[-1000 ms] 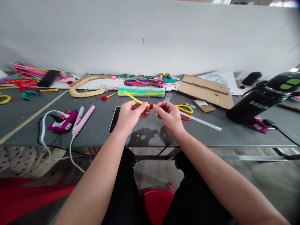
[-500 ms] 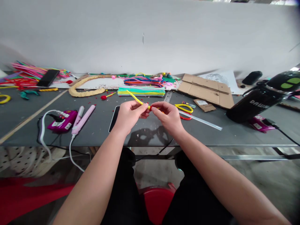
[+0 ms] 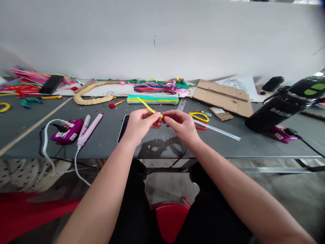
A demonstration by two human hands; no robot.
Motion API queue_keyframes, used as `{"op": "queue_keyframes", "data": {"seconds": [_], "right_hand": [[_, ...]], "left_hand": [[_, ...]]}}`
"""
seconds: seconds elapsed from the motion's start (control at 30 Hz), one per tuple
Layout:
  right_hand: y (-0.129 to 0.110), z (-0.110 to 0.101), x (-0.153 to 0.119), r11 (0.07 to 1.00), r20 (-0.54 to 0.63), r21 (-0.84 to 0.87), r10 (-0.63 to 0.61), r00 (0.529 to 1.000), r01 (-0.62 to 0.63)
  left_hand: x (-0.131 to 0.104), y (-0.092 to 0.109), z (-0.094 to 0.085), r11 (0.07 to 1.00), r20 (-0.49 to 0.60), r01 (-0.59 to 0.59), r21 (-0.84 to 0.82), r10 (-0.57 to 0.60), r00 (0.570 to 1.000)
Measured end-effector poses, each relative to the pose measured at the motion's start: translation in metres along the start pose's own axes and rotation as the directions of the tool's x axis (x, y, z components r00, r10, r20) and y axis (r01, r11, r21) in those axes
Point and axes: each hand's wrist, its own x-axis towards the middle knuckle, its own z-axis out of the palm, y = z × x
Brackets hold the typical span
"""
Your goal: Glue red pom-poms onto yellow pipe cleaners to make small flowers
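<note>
My left hand (image 3: 142, 122) pinches a yellow pipe cleaner (image 3: 145, 104), whose free end points up and to the left. At its lower end is a small red piece (image 3: 163, 117), and the fingertips of my right hand (image 3: 181, 124) are closed on it. Both hands meet just above the front of the grey table, casting a shadow below. Further back lies a red-tipped yellow stick (image 3: 112, 105), apart from the hands. Behind my fingers rests a bundle of green and yellow pipe cleaners (image 3: 152, 99).
Yellow-handled scissors (image 3: 199, 117) and a clear stick (image 3: 223, 131) lie right of my hands. A phone (image 3: 123, 128) is partly under my left wrist. At left are a pink straightener (image 3: 90, 130) and a purple power strip (image 3: 68, 131); a black bottle (image 3: 275, 110) stands at right.
Both hands keep nearly the same place and grip. My right fingertips have shifted slightly at the red piece; the view has moved a little.
</note>
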Motion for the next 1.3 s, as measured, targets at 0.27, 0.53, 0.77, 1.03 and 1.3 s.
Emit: {"op": "queue_keyframes", "data": {"seconds": [0.27, 0.53, 0.77, 1.03, 1.3], "right_hand": [[0.0007, -0.0009, -0.0009, 0.999, 0.006, 0.052, -0.007, 1.000, 0.007], [0.0014, -0.0020, -0.0010, 0.986, 0.026, 0.150, 0.064, 0.998, -0.067], [0.0028, -0.0028, 0.0011, 0.990, 0.004, 0.128, 0.054, 0.999, -0.054], [0.0010, -0.0021, -0.0009, 0.993, -0.010, 0.111, 0.031, 0.999, -0.029], [0.0029, -0.0033, -0.0014, 0.987, 0.031, 0.146, 0.064, 0.997, -0.068]], "left_hand": [[0.0006, -0.0007, -0.0014, 1.000, 0.020, -0.024, -0.021, 0.024, 1.000], [0.0009, -0.0027, -0.0028, 0.995, 0.027, -0.091, 0.030, 0.090, 0.996], [0.0000, -0.0018, -0.0030, 0.992, 0.052, -0.109, 0.064, 0.105, 0.993], [-0.0018, 0.0005, -0.0032, 0.984, 0.065, -0.141, 0.113, 0.134, 0.989], [-0.0001, 0.0040, -0.0056, 0.956, 0.042, -0.214, 0.201, 0.210, 0.977]]}}
